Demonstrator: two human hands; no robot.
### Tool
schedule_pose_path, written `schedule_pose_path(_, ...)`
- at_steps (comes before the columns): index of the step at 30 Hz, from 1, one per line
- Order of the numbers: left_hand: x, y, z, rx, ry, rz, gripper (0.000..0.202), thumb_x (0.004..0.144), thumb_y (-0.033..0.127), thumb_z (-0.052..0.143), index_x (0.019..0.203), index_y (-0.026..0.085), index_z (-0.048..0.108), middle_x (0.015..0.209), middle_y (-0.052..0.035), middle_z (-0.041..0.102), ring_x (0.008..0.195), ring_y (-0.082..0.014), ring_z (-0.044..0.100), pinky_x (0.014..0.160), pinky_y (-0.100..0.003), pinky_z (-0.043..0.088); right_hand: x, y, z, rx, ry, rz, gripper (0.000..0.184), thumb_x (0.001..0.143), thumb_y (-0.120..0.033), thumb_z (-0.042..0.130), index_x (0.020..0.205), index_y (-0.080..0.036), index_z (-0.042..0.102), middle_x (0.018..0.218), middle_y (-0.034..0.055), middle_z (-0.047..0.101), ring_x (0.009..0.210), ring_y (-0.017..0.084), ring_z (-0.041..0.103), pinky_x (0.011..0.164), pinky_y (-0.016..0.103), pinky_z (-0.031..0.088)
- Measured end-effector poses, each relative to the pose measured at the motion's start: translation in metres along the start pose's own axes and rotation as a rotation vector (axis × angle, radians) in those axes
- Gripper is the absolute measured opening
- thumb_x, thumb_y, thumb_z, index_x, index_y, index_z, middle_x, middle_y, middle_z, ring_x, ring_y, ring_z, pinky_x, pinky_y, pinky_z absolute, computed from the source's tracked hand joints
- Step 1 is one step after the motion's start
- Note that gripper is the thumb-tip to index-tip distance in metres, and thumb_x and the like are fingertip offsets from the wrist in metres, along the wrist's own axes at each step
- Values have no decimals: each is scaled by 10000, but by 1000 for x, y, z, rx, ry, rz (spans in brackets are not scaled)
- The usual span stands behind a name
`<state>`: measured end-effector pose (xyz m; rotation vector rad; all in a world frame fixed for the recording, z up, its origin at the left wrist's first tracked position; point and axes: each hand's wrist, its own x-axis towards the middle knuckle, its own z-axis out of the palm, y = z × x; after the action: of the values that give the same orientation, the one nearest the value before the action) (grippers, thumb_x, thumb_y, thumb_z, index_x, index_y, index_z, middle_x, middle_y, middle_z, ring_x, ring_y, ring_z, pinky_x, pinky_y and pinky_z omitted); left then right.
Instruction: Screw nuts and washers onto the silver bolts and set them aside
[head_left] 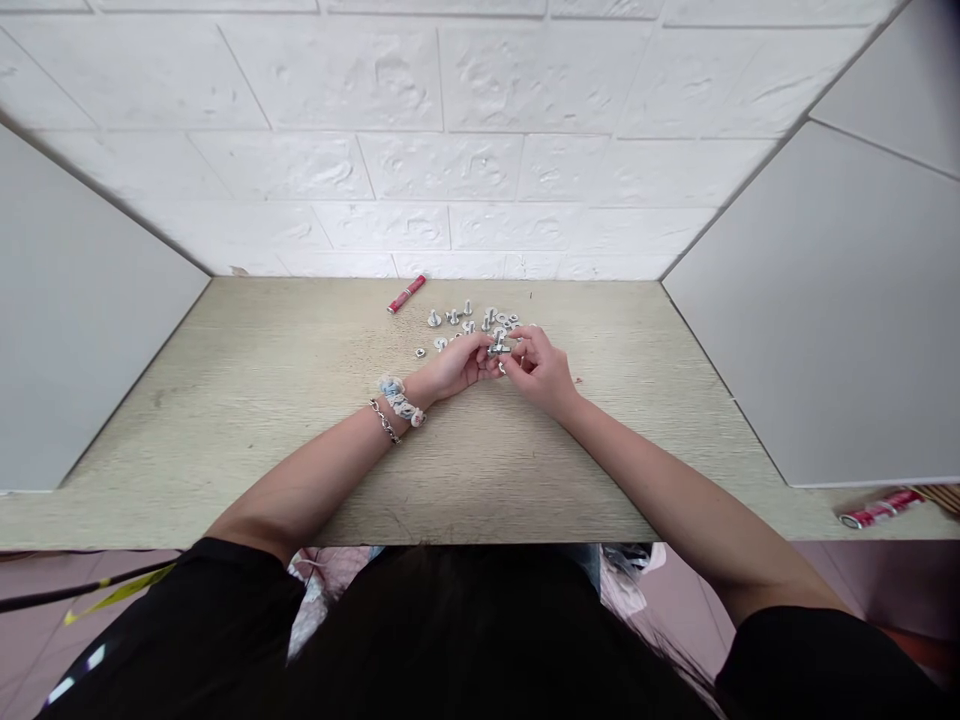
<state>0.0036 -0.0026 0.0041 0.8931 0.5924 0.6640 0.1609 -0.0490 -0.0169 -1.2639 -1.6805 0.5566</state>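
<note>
My left hand (459,367) and my right hand (541,372) meet over the middle of the wooden table (262,420). Both pinch a small metal bolt-and-nut piece (499,349) held between their fingertips. Just beyond the hands lies a loose pile of several metal bolts and washers (472,322). My left wrist wears a chain bracelet and a blue-white scrunchie (397,400).
A red tube (406,294) lies near the white brick back wall. Grey partition panels stand at the left (75,330) and right (840,320) of the table. Another red tube (879,510) lies at the front right corner.
</note>
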Motion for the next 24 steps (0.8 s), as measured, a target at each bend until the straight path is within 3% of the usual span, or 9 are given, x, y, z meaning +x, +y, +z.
schedule_pose_path(13, 1, 0, -1, 18, -1, 3, 307, 818, 166, 447, 519, 151, 382, 561, -21, 530, 584, -107, 563, 679, -248, 472, 1, -1, -1, -92, -38, -109, 216, 829, -291, 530, 1000, -208, 632, 611, -24, 593, 492, 98, 480, 526, 226, 386)
schedule_pose_path(17, 0, -1, -1, 24, 5, 1, 305, 815, 171, 448, 518, 153, 380, 557, -21, 522, 588, -119, 568, 682, -262, 471, 2, -3, -3, -136, -59, -57, 215, 860, -343, 507, 976, -205, 624, 580, -28, 570, 508, 108, 483, 547, 232, 363)
schedule_pose_path(21, 0, 0, 1, 26, 7, -11, 327, 827, 185, 445, 509, 153, 376, 546, -13, 499, 571, -110, 545, 682, -263, 470, 4, -5, -7, -168, -79, 49, 398, 908, -479, 390, 690, -186, 548, 558, -1, 540, 528, 119, 474, 524, 245, 314)
schedule_pose_path(24, -1, 1, 2, 22, 14, -22, 334, 830, 181, 443, 504, 152, 376, 549, -14, 501, 570, -106, 539, 682, -260, 470, 3, -6, -8, -125, -51, 72, 317, 897, -455, 409, 748, -194, 509, 529, -30, 482, 498, 110, 432, 511, 237, 305)
